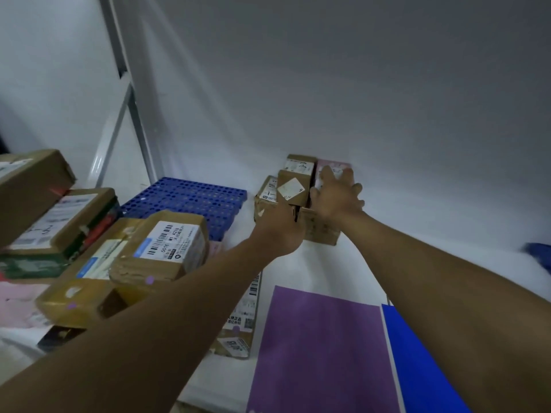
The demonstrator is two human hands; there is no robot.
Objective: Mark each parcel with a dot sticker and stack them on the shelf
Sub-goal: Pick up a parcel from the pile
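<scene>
At frame centre, my left hand (281, 226) gripped a small cardboard parcel (293, 187) on the stack, while my right hand (338, 198), fingers spread, pressed the pink parcel (331, 168).

Brown cardboard parcels (293, 186) at the back of the shelf (298, 263), matt, white paper labels on them. Nearer the left edge, a cardboard parcel (161, 248) shiny with tape. Blue perforated plastic mat (190, 198). Smooth white shelf surface, pale metal upright (131, 93), matt purple sheet (322, 347) up front.

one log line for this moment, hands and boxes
left hand at box stack | right hand open by pink box | stacking
</scene>
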